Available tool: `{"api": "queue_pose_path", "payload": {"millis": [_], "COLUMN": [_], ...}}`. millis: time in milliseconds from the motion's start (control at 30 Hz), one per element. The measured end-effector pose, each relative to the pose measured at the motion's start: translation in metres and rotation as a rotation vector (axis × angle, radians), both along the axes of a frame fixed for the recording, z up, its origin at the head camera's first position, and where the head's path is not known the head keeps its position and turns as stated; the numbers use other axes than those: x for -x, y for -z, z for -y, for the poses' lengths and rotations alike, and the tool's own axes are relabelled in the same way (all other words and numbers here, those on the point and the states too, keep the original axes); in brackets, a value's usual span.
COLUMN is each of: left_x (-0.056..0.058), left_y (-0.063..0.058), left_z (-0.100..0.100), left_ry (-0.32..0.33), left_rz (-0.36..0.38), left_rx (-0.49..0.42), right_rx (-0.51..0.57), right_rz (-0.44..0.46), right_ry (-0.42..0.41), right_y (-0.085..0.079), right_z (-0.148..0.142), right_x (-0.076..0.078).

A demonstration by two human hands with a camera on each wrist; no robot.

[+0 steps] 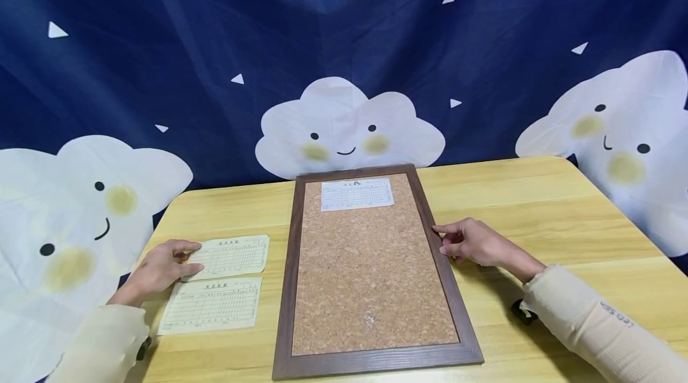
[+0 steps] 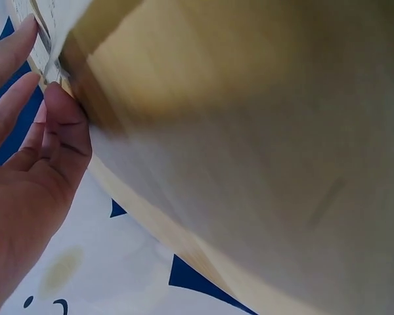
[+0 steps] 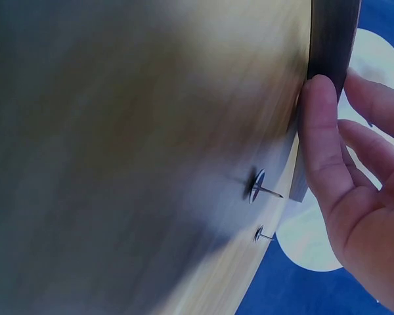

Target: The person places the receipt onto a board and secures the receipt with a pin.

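Sleeve (image 1: pixel 586 314) at four o'clock; I've left hand (image 1: pixel 161 263) pinching upper slip (image 1: pixel 233 256), right hand (image 1: pixel 475 244) clamping corkboard (image 1: pixel 371 275), whose sliding could scatter nearby tacks (image 3: pixel 257 186).

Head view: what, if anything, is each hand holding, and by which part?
The right hand holds the corkboard by the right side of its frame. The left hand touches the left end of the upper receipt slip; pinching is unclear.
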State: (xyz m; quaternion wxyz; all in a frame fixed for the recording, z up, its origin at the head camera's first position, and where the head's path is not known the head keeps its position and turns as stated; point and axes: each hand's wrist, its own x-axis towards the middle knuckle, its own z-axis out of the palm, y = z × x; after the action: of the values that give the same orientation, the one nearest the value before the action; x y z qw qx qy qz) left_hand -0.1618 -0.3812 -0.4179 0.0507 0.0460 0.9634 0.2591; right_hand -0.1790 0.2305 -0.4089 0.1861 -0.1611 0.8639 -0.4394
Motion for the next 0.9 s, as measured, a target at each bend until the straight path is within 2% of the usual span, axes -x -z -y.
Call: {"api": "queue_pose_path", "payload": {"millis": [133, 400, 700, 900], "left_x": [0.002, 0.008, 0.009, 0.009], "left_y": [-0.001, -0.005, -0.004, -0.005], "left_z": [-0.002, -0.007, -0.01, -0.01], "left_ry": [-0.016, -0.108, -0.107, -0.125], "left_rz": [0.017, 0.103, 0.075, 0.091], "left_rx": [0.009, -0.004, -0.032, -0.07], "right_rx": [-0.004, -0.008, -0.009, -0.015], "right_rz": [0.005, 0.006, 0.012, 0.014], "right_ry": [0.003, -0.003, -0.002, 0.004], "right_y": [0.0, -0.001, -0.001, -0.002], "right_z": [0.0, 0.0, 0.001, 0.001], "right_x": [0.001, 0.001, 0.001, 0.001]}}
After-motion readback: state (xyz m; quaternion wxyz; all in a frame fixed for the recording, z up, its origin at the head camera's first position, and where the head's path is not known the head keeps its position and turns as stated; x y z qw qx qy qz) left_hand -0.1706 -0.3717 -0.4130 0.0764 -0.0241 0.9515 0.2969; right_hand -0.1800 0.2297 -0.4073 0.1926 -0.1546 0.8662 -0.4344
